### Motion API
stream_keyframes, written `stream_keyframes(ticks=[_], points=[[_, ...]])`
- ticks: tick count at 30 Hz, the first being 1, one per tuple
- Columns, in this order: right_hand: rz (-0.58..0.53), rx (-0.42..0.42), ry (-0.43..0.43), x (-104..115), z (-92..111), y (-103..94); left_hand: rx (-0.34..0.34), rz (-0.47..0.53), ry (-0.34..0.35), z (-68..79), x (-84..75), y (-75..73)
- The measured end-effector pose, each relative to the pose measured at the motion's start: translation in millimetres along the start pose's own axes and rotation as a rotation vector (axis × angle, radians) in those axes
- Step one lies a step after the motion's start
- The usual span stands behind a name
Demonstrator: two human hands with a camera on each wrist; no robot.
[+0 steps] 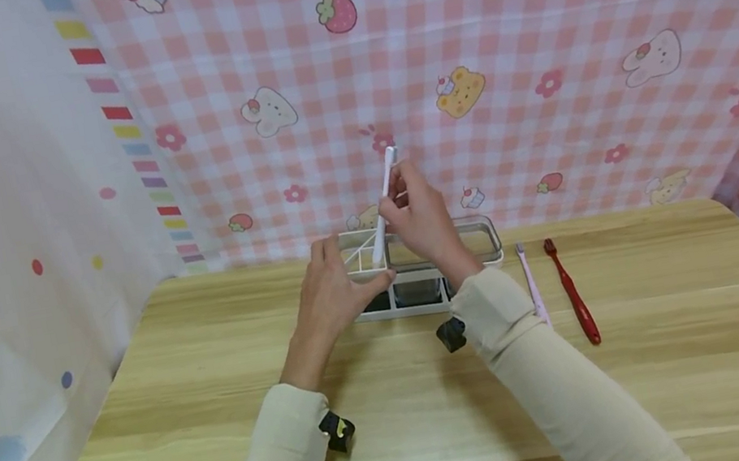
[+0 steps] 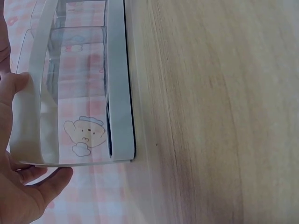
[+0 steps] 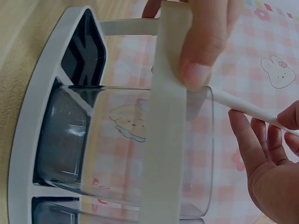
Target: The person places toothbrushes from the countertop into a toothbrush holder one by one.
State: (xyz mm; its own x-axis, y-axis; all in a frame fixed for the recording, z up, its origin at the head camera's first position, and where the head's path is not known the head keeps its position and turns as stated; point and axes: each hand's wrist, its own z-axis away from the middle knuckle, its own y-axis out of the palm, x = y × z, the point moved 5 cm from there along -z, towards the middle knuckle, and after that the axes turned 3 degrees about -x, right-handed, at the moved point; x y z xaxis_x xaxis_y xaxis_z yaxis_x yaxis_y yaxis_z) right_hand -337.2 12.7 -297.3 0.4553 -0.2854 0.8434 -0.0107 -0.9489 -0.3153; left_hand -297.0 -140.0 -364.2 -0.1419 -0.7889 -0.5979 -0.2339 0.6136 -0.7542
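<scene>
Right hand: fingers pinching 1 white toothbrush, leaning toward 1 o'clock, lower end at the rack's divided section near 10 o'clock. Left hand: fingers gripping the rack's 9 o'clock end. Pink toothbrush, red toothbrush: on bench, toward 4 o'clock.

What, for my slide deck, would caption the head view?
Left hand holding a rack, right hand pinching a white toothbrush, a pink toothbrush and red toothbrush lying nearby.

The right hand hides part of the holder beneath it; in the right wrist view, the white toothbrush in its grasp runs off the edge.
</scene>
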Motion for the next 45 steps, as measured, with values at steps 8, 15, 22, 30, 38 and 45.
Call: stream_keyframes(ticks=[8, 15, 22, 30, 38, 45], points=[[0.007, 0.011, -0.028, -2.4, 5.9, 3.6, -0.012, 0.007, 0.002, 0.0, 0.3, 0.2], [0.013, 0.025, -0.033, -3.6, 9.7, 5.8, -0.009, 0.003, 0.004, 0.0, 0.0, 0.7], [0.032, 0.036, -0.050, -8.1, 14.1, 8.4, -0.022, 0.005, 0.016, 1.1, -0.2, 0.1], [0.086, 0.027, -0.064, -11.9, 17.9, 8.9, -0.020, 0.010, 0.010, 1.3, -0.7, 0.3], [0.116, 0.019, -0.068, -15.9, 20.3, 9.5, -0.026, 0.007, 0.015, 0.7, -0.2, 1.1], [0.112, 0.025, -0.090, -18.4, 21.7, 10.9, -0.035, -0.007, 0.032, 0.4, -0.9, 1.0]])
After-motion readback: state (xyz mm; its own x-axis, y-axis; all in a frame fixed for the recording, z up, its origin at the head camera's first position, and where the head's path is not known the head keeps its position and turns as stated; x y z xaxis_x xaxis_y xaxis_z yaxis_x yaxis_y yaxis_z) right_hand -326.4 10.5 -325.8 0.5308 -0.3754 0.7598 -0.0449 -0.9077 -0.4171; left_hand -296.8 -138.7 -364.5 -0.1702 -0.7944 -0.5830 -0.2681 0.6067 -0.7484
